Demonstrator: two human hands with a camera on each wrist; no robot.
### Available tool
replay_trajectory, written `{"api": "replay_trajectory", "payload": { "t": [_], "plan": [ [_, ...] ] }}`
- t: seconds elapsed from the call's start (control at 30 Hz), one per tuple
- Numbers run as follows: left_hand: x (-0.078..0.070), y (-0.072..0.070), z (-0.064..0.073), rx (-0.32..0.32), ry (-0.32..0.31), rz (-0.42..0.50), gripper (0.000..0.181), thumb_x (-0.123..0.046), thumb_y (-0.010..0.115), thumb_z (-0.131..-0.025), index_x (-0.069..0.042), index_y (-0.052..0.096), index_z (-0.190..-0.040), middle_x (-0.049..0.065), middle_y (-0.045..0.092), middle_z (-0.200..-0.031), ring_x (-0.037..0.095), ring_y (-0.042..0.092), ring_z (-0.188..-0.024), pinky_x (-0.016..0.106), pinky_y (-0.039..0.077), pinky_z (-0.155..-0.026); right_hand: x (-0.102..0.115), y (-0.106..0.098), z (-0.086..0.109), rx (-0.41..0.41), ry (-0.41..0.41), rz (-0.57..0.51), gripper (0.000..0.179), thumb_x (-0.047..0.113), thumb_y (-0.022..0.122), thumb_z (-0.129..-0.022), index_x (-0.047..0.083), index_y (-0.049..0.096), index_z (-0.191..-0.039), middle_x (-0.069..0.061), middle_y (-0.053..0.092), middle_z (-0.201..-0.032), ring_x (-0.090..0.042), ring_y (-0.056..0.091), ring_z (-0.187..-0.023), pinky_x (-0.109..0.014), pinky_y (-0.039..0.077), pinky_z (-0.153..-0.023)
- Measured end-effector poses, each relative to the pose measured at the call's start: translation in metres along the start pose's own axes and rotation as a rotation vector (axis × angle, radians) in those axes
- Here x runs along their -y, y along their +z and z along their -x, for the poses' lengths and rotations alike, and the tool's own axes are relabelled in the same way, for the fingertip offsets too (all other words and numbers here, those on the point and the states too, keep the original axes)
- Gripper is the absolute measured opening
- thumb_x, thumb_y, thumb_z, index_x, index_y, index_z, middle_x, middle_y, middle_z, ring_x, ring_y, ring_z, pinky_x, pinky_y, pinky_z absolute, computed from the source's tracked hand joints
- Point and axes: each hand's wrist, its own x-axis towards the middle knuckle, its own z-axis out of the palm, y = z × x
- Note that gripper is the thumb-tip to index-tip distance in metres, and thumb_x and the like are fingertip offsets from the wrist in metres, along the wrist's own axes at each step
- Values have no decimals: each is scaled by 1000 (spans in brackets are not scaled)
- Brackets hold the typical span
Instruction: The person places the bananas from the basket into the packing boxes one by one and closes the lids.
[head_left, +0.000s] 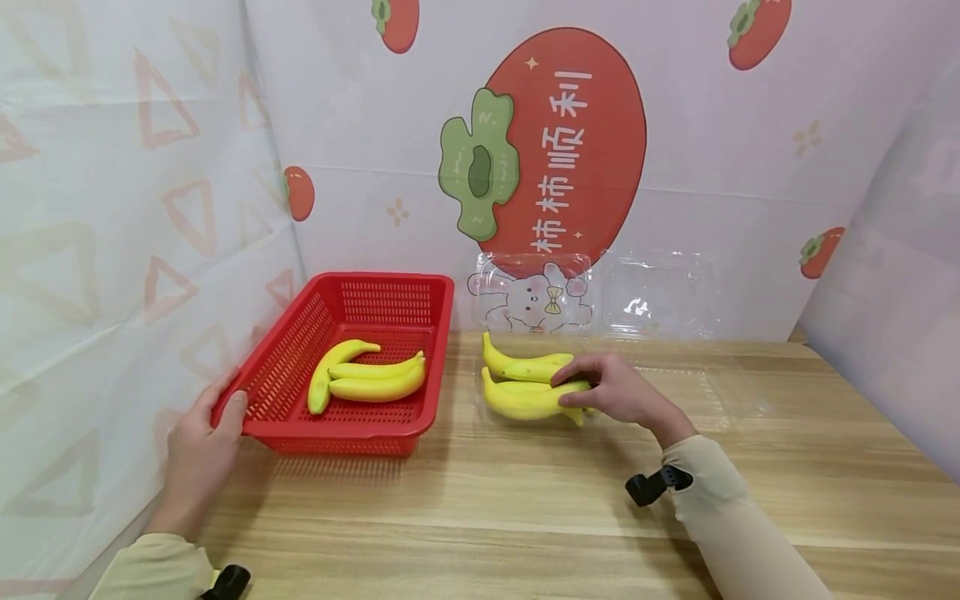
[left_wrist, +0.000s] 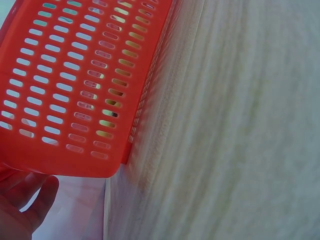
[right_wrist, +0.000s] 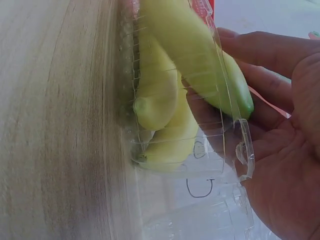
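Partly hidden left hand [head_left: 201,454] with red basket [head_left: 337,431] in grip, right hand [head_left: 618,388] with banana [head_left: 525,405]

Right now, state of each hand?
Left hand: closed, gripping the red slotted plastic basket by its rim.
Right hand: closed, holding a curved yellow banana near one end.

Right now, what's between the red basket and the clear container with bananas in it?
Just a narrow bare strip of wooden tabletop between the red basket and the clear container; the head view shows it.
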Motion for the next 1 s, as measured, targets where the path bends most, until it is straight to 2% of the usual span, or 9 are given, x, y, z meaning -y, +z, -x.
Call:
{"api": "replay_trajectory", "payload": {
  "t": [0.13, 0.33, 0.53, 0.7, 0.8, 1.0],
  "plan": [
    [0, 0, 0, 0, 4, -1, 61, -46, 39, -111, -25, 33, -168, 26, 49, -161, 41, 52, -138, 16, 43, -88, 1, 1, 0, 19, 9, -24, 27, 15, 83, -91, 5, 79, -116, -10, 79, -110, -22, 72, -100, -22, 60, -83],
    [-1, 0, 0, 4, 0, -3, 61, -46, 38, -111, -26, 32, -169, 27, 48, -161, 42, 51, -139, 26, 47, -96, 1, 0, 1, 13, 32, -39, 30, 18, 81, -94, 4, 78, -120, -11, 79, -114, -22, 74, -104, -24, 61, -87],
    [-2, 0, 1, -1, -3, 1, 61, -46, 38, -111, -26, 32, -168, 26, 48, -162, 42, 51, -139, 34, 48, -103, 2, 0, 1, -67, 35, -44, 31, 22, 79, -96, 8, 77, -124, -11, 78, -119, -23, 74, -108, -26, 61, -91],
    [-2, 1, 1, -9, 0, -1, 60, -45, 39, -111, -26, 33, -168, 26, 48, -162, 42, 52, -139, 37, 48, -107, 9, -3, 4, -165, 6, -77, 36, 23, 76, -98, 4, 74, -129, -16, 77, -125, -28, 74, -112, -22, 59, -91],
    [-1, 1, 0, -13, 1, -1, 60, -45, 39, -111, -26, 34, -168, 26, 48, -161, 42, 52, -138, 30, 48, -105, 12, -6, 4, -222, -19, -94, 36, 24, 75, -100, 4, 73, -130, -19, 76, -126, -25, 74, -110, -18, 58, -90],
    [0, 1, 1, -21, 9, 4, 60, -45, 40, -111, -26, 35, -167, 26, 49, -161, 41, 53, -138, 13, 42, -94, 21, -13, 6, -323, -100, -151, 32, 19, 74, -100, 5, 74, -128, -19, 77, -124, -4, 73, -100, -16, 58, -88]
  ]
}}
